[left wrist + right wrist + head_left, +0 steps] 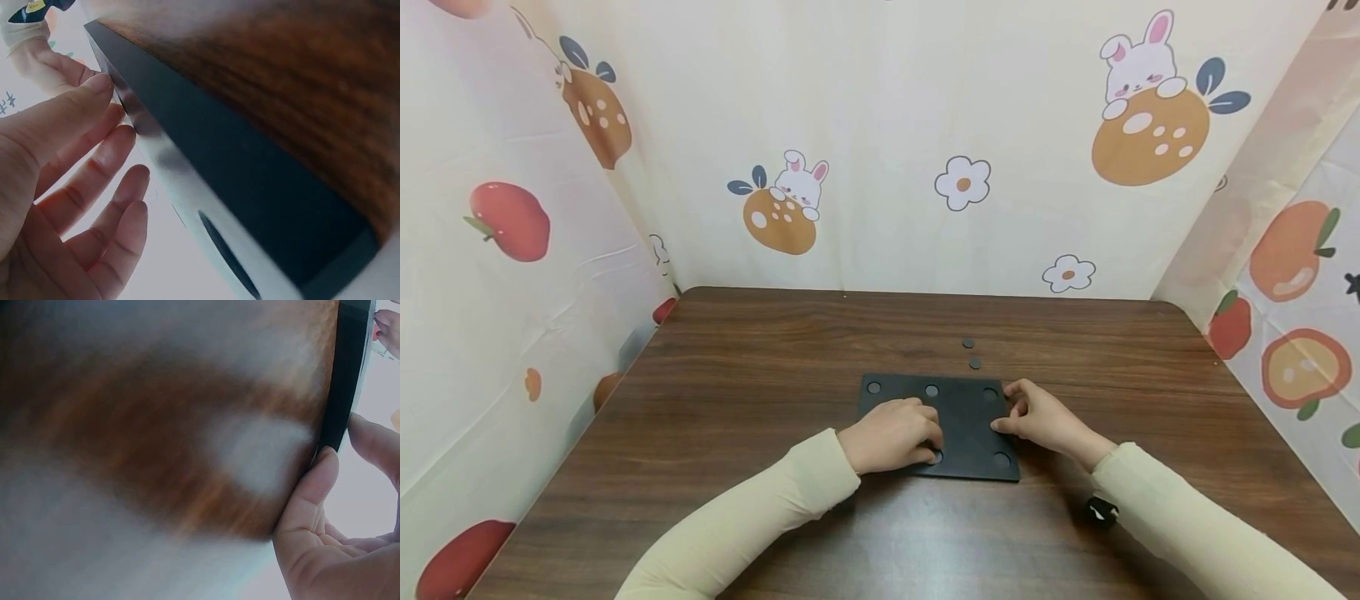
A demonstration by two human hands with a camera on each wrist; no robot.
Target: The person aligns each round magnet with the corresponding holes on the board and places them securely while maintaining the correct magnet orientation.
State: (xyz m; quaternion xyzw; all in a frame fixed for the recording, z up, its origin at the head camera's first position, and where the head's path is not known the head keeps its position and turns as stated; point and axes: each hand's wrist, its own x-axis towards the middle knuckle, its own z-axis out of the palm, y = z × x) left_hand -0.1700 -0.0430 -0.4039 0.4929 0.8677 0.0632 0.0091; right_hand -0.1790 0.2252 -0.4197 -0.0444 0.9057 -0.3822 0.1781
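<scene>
A black rectangular board (966,421) with round recesses lies flat on the table. My left hand (891,435) reaches over its left half, thumb and fingertips at the lower middle recess, where a bit of light grey (937,457) shows. Up close in the left wrist view, the thumb (97,84) and first fingers meet the board's face (181,181); whether they pinch a small disc is hidden. With thumb and fingers, my right hand (1041,418) holds the board's right edge (350,369). Two small dark discs (975,363) (968,342) lie behind the board.
The brown wooden table (760,350) extends around the board on all sides. A printed curtain (880,108) encloses the back and both sides. A black object with a light mark (1101,512) sits beneath the right sleeve's cuff.
</scene>
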